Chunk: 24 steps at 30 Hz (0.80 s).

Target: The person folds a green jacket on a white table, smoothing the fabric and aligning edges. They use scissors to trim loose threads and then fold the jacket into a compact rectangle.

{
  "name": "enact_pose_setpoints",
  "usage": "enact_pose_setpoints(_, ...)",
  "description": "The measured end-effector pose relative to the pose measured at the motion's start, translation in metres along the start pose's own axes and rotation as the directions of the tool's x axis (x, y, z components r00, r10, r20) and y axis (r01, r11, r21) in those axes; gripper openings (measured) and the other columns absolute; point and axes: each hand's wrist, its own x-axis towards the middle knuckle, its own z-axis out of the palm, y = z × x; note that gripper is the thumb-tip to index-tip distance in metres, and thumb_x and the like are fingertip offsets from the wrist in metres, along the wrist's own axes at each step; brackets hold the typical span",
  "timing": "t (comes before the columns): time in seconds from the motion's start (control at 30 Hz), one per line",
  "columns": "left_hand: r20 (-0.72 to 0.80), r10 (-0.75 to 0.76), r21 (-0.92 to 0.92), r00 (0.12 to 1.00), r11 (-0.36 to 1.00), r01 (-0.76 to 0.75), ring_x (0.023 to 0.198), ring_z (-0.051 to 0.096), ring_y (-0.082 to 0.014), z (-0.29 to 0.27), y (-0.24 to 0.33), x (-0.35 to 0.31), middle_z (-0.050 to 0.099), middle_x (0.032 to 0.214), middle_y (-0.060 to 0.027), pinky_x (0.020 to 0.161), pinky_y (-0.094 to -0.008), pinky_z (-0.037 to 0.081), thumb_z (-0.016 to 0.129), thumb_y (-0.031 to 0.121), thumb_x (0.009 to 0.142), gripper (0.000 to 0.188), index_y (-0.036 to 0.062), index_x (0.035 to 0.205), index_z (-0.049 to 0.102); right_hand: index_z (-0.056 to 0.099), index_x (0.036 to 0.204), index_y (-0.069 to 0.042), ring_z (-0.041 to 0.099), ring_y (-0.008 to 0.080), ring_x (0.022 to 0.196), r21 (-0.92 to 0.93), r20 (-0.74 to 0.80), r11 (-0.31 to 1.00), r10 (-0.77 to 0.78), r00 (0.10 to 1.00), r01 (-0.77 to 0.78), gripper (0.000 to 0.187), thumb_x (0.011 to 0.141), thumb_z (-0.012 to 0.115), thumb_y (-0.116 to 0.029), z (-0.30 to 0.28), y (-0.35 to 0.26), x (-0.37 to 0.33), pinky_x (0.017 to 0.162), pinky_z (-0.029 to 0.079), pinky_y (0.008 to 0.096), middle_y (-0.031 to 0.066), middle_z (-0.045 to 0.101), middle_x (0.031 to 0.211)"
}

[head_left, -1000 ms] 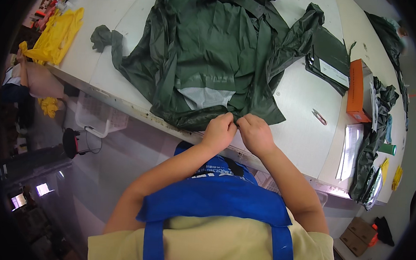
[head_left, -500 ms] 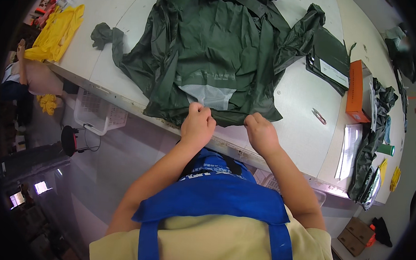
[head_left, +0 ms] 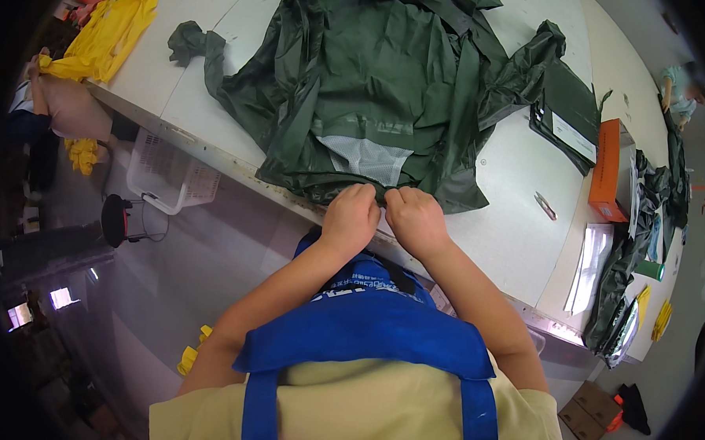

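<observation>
A dark green rain jacket (head_left: pixel 382 80) lies spread on the white table, its sleeves out to both sides. Its lower hem lies along the table's near edge, and a patch of light grey mesh lining (head_left: pixel 367 159) shows just above it. My left hand (head_left: pixel 351 216) is closed on the hem, fingers pinched over the fabric. Right beside it, almost touching, my right hand (head_left: pixel 414 220) pinches the same hem. The fingertips of both hands are partly hidden by the knuckles.
Thread snips (head_left: pixel 545 206) lie on the table (head_left: pixel 516 259) to the right. Beyond them are a folded dark green packet (head_left: pixel 563 119), an orange box (head_left: pixel 611 170) and papers (head_left: pixel 590 266). A white basket (head_left: pixel 170 173) stands below left. Another person handles a yellow garment (head_left: pixel 101 40) at far left.
My right hand has moved left along the hem, and my left hand slightly right and down, so they now sit side by side. The view has shifted a little; a person appears at far right.
</observation>
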Motion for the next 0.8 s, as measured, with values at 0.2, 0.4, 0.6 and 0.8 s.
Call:
enact_pose_setpoints(0.2, -0.117, 0.008, 0.090, 0.993, 0.996, 0.003, 0.080, 0.053, -0.0397, -0.002, -0.012, 0.001, 0.054, 0.081, -0.0190, 0.070, -0.0483, 0.043, 0.056, 0.003, 0.076, 0.008, -0.0002, 0.076, 0.049, 0.050, 0.075, -0.009, 0.059, 0.0241, 0.068, -0.025, 0.040, 0.998, -0.053, 0.998, 0.054, 0.009, 0.070, 0.058, -0.009, 0.008, -0.001, 0.009, 0.062, 0.048, 0.0351, 0.0072, 0.054, 0.070)
enact_pose_setpoints(0.4, -0.085, 0.051, 0.081, 0.995, 0.996, -0.044, 0.080, 0.053, -0.0377, -0.004, -0.001, -0.001, 0.055, 0.075, -0.0170, 0.073, -0.0459, 0.044, 0.056, 0.003, 0.075, 0.007, 0.0009, 0.074, 0.049, 0.051, 0.076, -0.009, 0.058, 0.0237, 0.073, -0.057, 0.066, 0.995, -0.072, 0.995, 0.076, 0.009, 0.071, 0.059, -0.010, 0.004, -0.005, 0.019, 0.063, 0.049, 0.0348, 0.0071, 0.054, 0.074)
enact_pose_setpoints(0.6, -0.114, -0.040, -0.006, 0.993, 0.999, 0.040, 0.088, 0.053, -0.0363, -0.006, -0.013, 0.003, 0.053, 0.093, -0.0174, 0.077, -0.0432, 0.045, 0.060, 0.003, 0.073, 0.010, -0.0021, 0.080, 0.055, 0.052, 0.078, -0.009, 0.060, 0.0237, 0.069, -0.062, 0.105, 0.998, -0.026, 0.994, 0.033, 0.010, 0.070, 0.059, -0.007, -0.004, -0.011, 0.021, 0.059, 0.051, 0.0333, 0.0073, 0.055, 0.073)
enact_pose_setpoints(0.8, -0.169, -0.061, 0.132, 0.984, 0.988, 0.084, 0.088, 0.052, -0.0354, -0.019, -0.016, 0.001, 0.051, 0.093, -0.0161, 0.077, -0.0429, 0.045, 0.062, 0.005, 0.072, 0.010, -0.0004, 0.077, 0.057, 0.052, 0.079, -0.008, 0.061, 0.0238, 0.069, -0.065, 0.122, 0.997, -0.022, 0.992, 0.031, 0.013, 0.069, 0.060, -0.007, -0.001, -0.018, 0.030, 0.058, 0.052, 0.0328, 0.0081, 0.056, 0.075)
